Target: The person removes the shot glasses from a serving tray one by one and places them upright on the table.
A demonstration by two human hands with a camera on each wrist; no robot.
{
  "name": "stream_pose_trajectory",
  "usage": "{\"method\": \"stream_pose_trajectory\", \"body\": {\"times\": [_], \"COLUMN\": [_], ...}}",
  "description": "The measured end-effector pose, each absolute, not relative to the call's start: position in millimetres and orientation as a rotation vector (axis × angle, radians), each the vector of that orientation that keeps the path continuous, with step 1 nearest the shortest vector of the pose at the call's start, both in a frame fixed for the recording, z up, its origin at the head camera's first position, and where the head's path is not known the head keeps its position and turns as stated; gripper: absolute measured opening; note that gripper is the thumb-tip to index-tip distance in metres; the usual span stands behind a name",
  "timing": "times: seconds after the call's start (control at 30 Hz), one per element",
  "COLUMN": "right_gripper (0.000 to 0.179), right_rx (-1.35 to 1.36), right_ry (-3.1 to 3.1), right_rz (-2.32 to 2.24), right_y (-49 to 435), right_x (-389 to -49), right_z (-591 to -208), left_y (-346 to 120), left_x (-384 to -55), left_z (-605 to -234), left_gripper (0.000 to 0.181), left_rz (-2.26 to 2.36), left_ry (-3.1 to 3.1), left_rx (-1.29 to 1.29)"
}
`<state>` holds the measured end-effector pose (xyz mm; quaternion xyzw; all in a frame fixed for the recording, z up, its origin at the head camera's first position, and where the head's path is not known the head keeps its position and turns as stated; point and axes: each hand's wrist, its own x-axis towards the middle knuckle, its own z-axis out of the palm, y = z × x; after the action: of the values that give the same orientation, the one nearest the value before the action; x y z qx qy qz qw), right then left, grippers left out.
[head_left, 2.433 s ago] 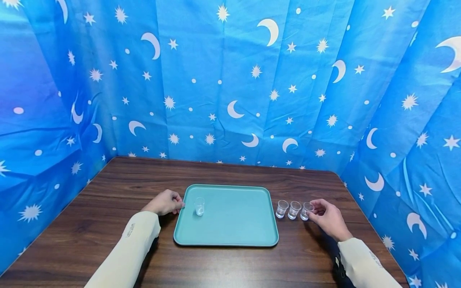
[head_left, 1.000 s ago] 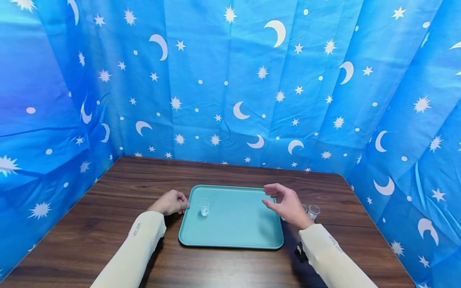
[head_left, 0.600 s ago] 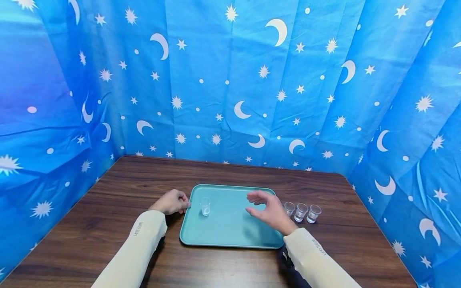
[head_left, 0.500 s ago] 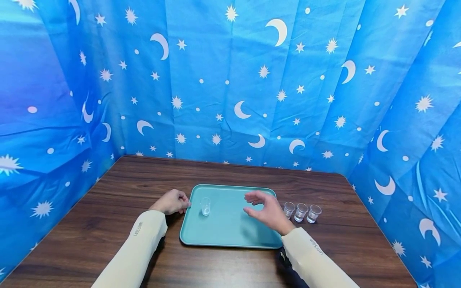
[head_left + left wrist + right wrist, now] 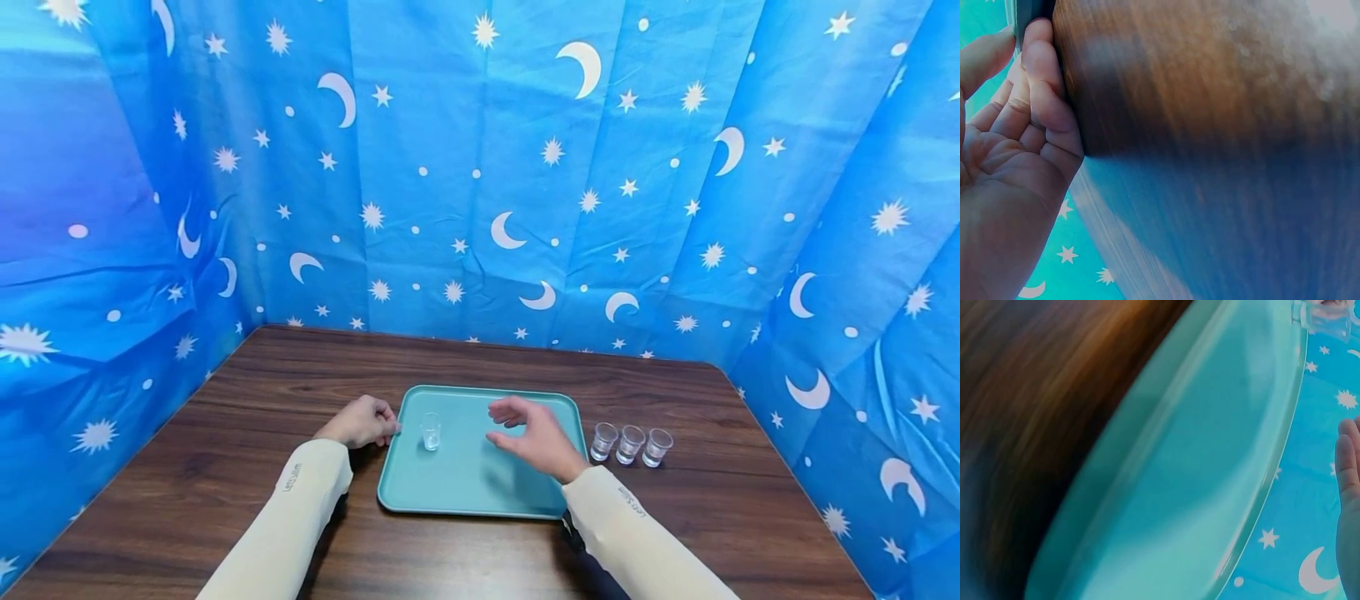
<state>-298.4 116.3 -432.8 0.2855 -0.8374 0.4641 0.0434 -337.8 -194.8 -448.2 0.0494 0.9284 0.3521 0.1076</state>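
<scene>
A small clear shot glass [image 5: 431,432] stands upright on the left part of the turquoise tray [image 5: 465,505]. My left hand [image 5: 362,422] pinches the tray's left edge between thumb and fingers, seen close up in the left wrist view with the tray rim [image 5: 1019,25] at the fingertips. Over the tray's right half hovers my right hand [image 5: 534,437], holding nothing, its thumb and fingers spread apart and facing the glass. The right wrist view catches only part of that hand at its right edge, with the shot glass [image 5: 1329,320] in the upper corner.
Three more clear shot glasses, left [image 5: 603,442], middle [image 5: 630,445] and right [image 5: 657,447], stand in a row just right of the tray. Under everything is a dark wood-grain table [image 5: 450,554]. Blue curtains [image 5: 420,192] with moons and stars enclose its back and sides.
My right hand has left the rightmost glass of the row and moved left over the tray, toward the lone glass. The left hand stays at the tray's edge. The view has shifted slightly.
</scene>
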Motion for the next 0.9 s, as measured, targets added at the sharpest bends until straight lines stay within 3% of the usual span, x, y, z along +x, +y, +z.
{"method": "stream_pose_trajectory", "body": {"times": [0.37,0.9], "right_gripper": [0.034,0.044], "right_rx": [0.851,0.799], "right_ry": [-2.613,-2.724], "right_rz": [1.407,1.297], "right_y": [91.1,36.3], "right_x": [-302.9,-306.1], "right_z": [-437.9,-439.6], "left_y": [-194.9,-194.2], "left_x": [-338.5,-336.2], "left_z": [-447.9,-446.9], "left_gripper": [0.012,0.012], "left_rz": [1.044,1.046], "left_ry": [2.724,2.733], "left_rx": [0.124,0.119]}}
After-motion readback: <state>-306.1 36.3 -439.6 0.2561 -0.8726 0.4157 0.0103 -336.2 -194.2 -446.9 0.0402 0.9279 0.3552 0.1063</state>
